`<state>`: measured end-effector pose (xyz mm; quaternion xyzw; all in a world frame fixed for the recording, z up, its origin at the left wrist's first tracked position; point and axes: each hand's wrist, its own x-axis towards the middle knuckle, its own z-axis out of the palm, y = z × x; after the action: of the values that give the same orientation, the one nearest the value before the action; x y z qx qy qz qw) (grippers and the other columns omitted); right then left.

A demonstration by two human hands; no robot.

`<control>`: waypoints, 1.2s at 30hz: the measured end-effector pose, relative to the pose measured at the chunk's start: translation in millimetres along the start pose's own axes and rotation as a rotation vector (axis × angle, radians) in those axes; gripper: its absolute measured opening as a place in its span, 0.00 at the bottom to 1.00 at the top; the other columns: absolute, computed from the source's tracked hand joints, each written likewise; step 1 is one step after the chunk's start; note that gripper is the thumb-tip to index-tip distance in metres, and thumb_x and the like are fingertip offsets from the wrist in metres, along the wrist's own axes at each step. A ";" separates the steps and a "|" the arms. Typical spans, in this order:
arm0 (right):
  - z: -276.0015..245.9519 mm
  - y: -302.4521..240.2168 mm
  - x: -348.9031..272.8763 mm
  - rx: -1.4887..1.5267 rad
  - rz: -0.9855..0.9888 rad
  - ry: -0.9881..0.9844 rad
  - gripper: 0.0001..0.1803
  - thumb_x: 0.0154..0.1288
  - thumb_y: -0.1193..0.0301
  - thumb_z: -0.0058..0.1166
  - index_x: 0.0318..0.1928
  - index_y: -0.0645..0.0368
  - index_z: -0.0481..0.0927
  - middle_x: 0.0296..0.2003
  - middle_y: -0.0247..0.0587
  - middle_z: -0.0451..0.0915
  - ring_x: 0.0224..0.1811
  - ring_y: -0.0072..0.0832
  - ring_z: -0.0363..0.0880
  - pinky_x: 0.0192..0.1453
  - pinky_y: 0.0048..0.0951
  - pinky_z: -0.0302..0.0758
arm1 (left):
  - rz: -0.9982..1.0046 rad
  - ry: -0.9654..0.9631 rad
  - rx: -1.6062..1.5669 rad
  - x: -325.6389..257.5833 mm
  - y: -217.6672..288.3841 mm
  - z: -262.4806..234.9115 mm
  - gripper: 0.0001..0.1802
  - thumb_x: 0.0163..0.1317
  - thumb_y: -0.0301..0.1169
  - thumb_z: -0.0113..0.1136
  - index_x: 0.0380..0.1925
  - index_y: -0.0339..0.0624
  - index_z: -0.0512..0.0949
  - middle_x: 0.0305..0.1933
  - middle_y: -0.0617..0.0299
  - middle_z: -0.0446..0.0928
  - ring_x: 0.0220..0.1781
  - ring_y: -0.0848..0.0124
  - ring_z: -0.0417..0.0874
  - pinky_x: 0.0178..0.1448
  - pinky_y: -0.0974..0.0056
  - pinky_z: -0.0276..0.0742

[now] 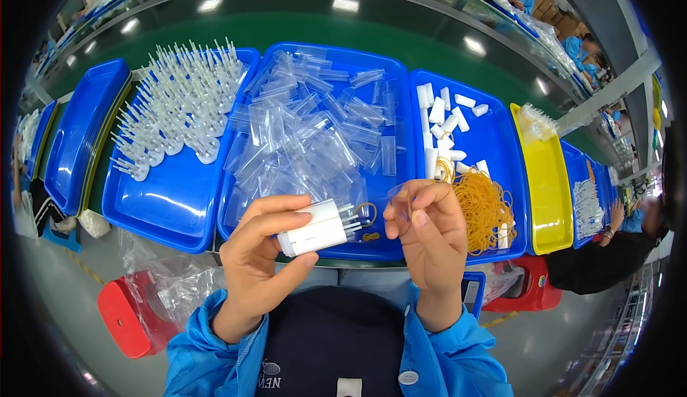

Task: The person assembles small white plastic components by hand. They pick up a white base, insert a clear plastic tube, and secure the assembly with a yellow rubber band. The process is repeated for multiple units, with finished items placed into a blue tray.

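Note:
My left hand (261, 243) is closed round a bundle of white tubes (320, 229), held sideways over the near edge of the middle tray. Several thin whitish rods stick out of the bundle's right end. Thumb and fingers of my right hand (431, 225) are pinched together just right of the bundle, apart from it. Something thin and see-through seems to show at those fingertips, too faint to name. Beneath lies the middle blue tray (401, 243) with a heap of clear plastic sleeves (300, 129). A loose rubber band (366, 214) lies by the rods.
At left, a blue tray (157, 214) holds many white stemmed pieces (182, 96). The right blue tray (501, 132) has white tubes (437, 111) and yellow rubber bands (481, 211). Beyond it stands a yellow tray (547, 197). Red stools (129, 315) flank me; a co-worker's hand (617, 214) shows far right.

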<state>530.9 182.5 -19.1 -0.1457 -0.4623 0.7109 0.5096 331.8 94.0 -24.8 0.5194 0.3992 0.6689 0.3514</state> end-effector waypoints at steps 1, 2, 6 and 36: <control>3.7 -1.5 0.1 -0.029 0.018 0.059 0.12 0.67 0.81 0.48 0.50 0.66 0.71 0.48 0.44 0.71 0.45 0.28 0.76 0.48 0.31 0.78 | -0.001 0.000 -0.004 -0.1 0.1 0.1 0.22 0.51 0.12 0.64 0.49 0.29 0.76 0.59 0.43 0.69 0.60 0.59 0.76 0.58 0.60 0.80; 11.2 -4.0 -0.1 -0.059 0.036 0.119 0.12 0.67 0.80 0.48 0.51 0.67 0.72 0.48 0.45 0.71 0.44 0.28 0.77 0.47 0.29 0.78 | -0.001 0.001 -0.009 0.0 0.0 0.2 0.22 0.51 0.12 0.64 0.49 0.29 0.76 0.59 0.43 0.69 0.60 0.59 0.76 0.58 0.60 0.80; 0.8 -2.4 -8.7 -0.483 -0.151 0.059 0.14 0.69 0.76 0.49 0.53 0.69 0.75 0.49 0.47 0.72 0.38 0.26 0.79 0.41 0.25 0.78 | -0.046 -0.018 -0.054 -1.0 3.9 4.6 0.21 0.51 0.12 0.63 0.49 0.29 0.76 0.59 0.44 0.69 0.59 0.60 0.77 0.58 0.60 0.80; 17.3 -21.8 -13.1 -0.456 0.076 0.143 0.08 0.60 0.83 0.58 0.41 0.71 0.81 0.38 0.44 0.76 0.31 0.21 0.78 0.28 0.17 0.76 | -0.021 -0.005 -0.012 -3.7 -0.1 9.8 0.20 0.53 0.13 0.64 0.48 0.28 0.77 0.58 0.45 0.69 0.57 0.61 0.79 0.56 0.63 0.82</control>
<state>537.8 163.6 4.2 -0.3242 -0.5680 0.5944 0.4679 342.1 92.5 -25.0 0.5147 0.3997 0.6663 0.3625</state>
